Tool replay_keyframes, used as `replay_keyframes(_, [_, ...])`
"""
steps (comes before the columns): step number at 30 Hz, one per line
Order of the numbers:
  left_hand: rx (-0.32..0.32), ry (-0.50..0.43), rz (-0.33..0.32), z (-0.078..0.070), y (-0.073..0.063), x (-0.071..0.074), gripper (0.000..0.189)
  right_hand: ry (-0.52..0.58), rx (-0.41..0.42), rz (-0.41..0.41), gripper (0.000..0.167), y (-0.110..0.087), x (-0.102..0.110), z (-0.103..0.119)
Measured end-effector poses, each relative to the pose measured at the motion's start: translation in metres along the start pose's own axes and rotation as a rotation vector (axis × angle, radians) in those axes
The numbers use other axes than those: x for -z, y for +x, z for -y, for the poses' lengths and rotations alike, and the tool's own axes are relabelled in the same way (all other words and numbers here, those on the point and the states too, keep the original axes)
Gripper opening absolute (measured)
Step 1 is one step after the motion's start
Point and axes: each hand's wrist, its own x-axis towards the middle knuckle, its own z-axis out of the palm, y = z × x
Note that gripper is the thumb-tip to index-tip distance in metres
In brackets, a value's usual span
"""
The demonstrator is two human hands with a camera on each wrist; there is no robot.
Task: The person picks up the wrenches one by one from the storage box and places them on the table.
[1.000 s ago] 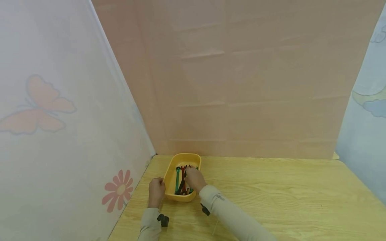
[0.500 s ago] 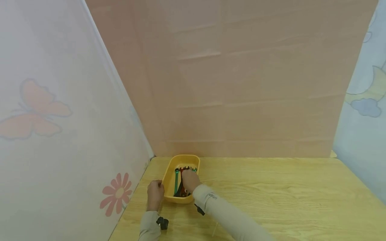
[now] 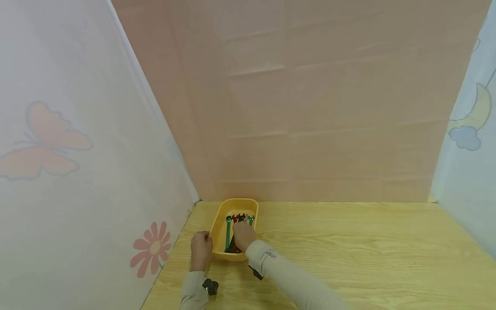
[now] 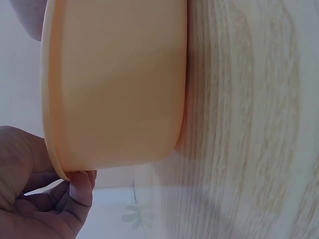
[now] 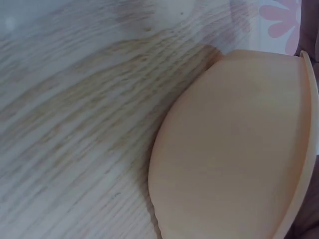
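Observation:
A yellow plastic bin [image 3: 214,224] stands on the table and holds several wrenches. My left hand [image 3: 201,249] pinches its left rim; in the left wrist view the thumb and curled fingers [image 4: 79,189] sit right at the lip. Inside the bin, my right hand [image 3: 244,236] grips a slanting black wrench [image 3: 232,246], mostly covered by the curled fingers. A green wrench [image 3: 228,234] lies along the bin's left side. Open ends of a red wrench [image 3: 234,218] and another green wrench [image 3: 251,218] show beyond the knuckles. In the right wrist view the bin's outer wall [image 5: 229,149] hides the fingers.
The wood-grain table [image 3: 348,245] stretches out to the right of the bin. A white wall panel [image 3: 97,193] with a printed flower rises close on the left. A brownish sheet [image 3: 310,129] hangs along the back edge.
My right hand has shifted slightly left and toward me inside the bin, so more wrench ends show beyond it. The left hand keeps its hold on the rim.

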Motion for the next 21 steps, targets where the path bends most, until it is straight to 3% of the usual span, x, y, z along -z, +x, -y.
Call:
replay_keyframes(7, [-0.019,0.010,-0.016,-0.002,0.000,0.001,0.021,-0.079,-0.009,0.005,0.042,-0.003,0.001,0.003])
replay_keyframes(13, [0.002,0.007,0.000,-0.003,-0.001,0.001,0.021,-0.118,-0.016,0.049,0.045,-0.004,-0.003,0.004])
replay_keyframes(21, [0.019,0.004,0.006,-0.003,0.000,0.001,0.021,-0.239,0.000,-0.006,0.038,-0.002,-0.011,0.002])
